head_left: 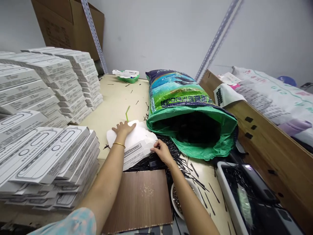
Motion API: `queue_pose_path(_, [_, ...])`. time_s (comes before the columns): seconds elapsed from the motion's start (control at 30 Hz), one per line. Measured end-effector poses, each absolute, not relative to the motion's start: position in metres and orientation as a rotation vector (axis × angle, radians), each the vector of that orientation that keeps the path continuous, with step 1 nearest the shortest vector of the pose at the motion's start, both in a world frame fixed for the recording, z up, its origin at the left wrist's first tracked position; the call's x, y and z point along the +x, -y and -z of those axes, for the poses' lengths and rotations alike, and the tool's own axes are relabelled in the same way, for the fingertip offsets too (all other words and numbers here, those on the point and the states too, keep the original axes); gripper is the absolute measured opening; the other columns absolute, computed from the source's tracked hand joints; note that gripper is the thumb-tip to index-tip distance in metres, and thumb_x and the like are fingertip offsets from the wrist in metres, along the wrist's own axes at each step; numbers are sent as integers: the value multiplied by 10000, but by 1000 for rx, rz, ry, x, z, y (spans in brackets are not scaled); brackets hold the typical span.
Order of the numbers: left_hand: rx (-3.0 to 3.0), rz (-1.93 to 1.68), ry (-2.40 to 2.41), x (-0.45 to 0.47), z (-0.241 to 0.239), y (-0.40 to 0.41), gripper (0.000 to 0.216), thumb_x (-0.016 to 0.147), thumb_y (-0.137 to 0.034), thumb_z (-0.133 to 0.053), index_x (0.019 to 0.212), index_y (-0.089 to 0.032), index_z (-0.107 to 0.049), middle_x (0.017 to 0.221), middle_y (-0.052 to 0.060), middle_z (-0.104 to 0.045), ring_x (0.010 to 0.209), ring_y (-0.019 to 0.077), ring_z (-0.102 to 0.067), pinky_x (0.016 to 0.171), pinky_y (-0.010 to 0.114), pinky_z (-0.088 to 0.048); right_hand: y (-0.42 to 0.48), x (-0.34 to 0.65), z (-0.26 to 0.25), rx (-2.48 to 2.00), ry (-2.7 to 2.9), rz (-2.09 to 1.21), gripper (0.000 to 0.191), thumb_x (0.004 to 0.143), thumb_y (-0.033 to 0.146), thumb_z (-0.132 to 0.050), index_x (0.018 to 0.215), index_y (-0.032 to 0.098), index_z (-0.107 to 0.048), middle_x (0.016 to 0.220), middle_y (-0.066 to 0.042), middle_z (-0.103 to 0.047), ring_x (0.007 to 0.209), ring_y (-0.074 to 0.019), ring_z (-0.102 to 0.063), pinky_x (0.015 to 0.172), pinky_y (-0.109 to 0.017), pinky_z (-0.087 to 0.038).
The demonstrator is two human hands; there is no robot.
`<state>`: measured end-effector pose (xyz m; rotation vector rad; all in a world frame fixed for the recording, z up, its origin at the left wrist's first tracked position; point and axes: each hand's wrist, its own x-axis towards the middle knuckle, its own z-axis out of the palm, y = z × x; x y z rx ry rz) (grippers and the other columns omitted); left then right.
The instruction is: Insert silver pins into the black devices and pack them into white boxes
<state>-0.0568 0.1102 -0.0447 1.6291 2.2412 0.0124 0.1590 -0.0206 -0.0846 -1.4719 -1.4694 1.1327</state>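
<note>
My left hand (123, 128) lies flat, fingers spread, on top of a white flat carton blank (137, 143) on the table. A thin gold bangle circles that wrist. My right hand (161, 150) pinches the carton's right edge with curled fingers, beside a heap of thin black sticks (171, 153). The carton shows a printed panel on its near flap.
Stacks of white printed cartons (49, 156) fill the left side, more stacks (73, 78) behind. An open green sack (193, 127) lies at centre right, dark sticks spilling out. A brown board (139, 199), a white bowl (174, 199) and a tray of sticks (244, 195) lie near me.
</note>
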Motion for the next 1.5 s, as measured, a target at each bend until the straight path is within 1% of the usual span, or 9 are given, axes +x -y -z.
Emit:
queue_pose_path(0.2, [1584, -11, -2194, -47, 28, -78, 884, 830, -678, -350, 1453, -52, -320, 1442, 301, -300, 1332, 487, -244, 1011, 682, -116, 28, 165, 84, -1378, 1413, -1155, 178, 658, 294, -609, 767, 164, -558, 701, 2, -535, 647, -139, -462, 645, -261, -362])
queue_pose_path(0.3, [1785, -144, -2027, -40, 6, -54, 818, 889, -624, -308, 1506, -100, -192, 1529, 220, -169, 1418, 377, -130, 1107, 555, -112, 29, 167, 79, -1352, 1380, -1117, 178, 693, 328, -599, 708, 161, -538, 650, 9, -496, 624, -132, -426, 638, -261, -331])
queue_pose_path(0.4, [2004, -287, -1678, -38, -21, -14, 743, 880, -627, -366, 1465, -172, -320, 1506, 96, -306, 1392, 241, -270, 1130, 351, -221, 30, 173, 64, -1301, 1312, -1064, 213, 750, 373, -563, 740, 167, -508, 682, 9, -481, 651, -129, -422, 643, -254, -328])
queue_pose_path(0.73, [613, -324, -413, -23, -18, 101, 747, 712, -423, -719, 1339, -98, -478, 1185, 150, -601, 1049, 258, -601, 973, 441, -432, 66, 176, 1, -1161, 1323, -1032, 211, 858, 389, -536, 858, 183, -488, 740, -2, -491, 659, -129, -448, 628, -259, -378])
queue_pose_path(0.9, [381, -392, -594, -9, 13, 135, 672, 632, -474, -793, 1136, -72, -600, 957, 114, -661, 828, 192, -651, 825, 337, -506, 113, 166, 5, -1337, 1615, -387, 143, 879, 288, -535, 975, 181, -529, 977, -72, -558, 944, -202, -477, 842, -353, -364])
queue_pose_path(1.1, [531, -312, -760, -2, 21, 156, 691, 546, -485, -841, 1027, -63, -581, 895, 130, -663, 810, 179, -641, 779, 292, -506, 133, 173, 1, -1268, 1881, -685, 387, 952, 371, -420, 630, 158, -418, 681, -22, -470, 741, -164, -404, 730, -341, -298])
queue_pose_path(1.2, [577, -343, -807, 0, 20, 158, 641, 596, -522, -804, 968, -61, -557, 765, 91, -626, 661, 149, -606, 596, 240, -482, 139, 172, 4, -1219, 1626, -750, 387, 960, 371, -409, 645, 158, -477, 831, -41, -545, 834, -171, -466, 791, -346, -332])
queue_pose_path(1.4, [793, -630, -762, 0, 7, 154, 890, 786, -378, -706, 1448, -343, -112, 1432, 86, -381, 1073, 197, -574, 874, 319, -489, 167, 141, 26, -1321, 1046, -1006, 233, 894, 400, -538, 994, 203, -614, 995, -65, -579, 949, -194, -554, 838, -324, -437])
queue_pose_path(1.5, [939, -674, -775, 4, 9, 158, 710, 855, -371, -627, 1419, -280, -205, 1488, 82, -304, 1228, 191, -462, 987, 268, -406, 175, 132, 32, -1399, 995, -962, 255, 886, 427, -536, 869, 192, -632, 1150, -94, -534, 1121, -230, -498, 978, -364, -382])
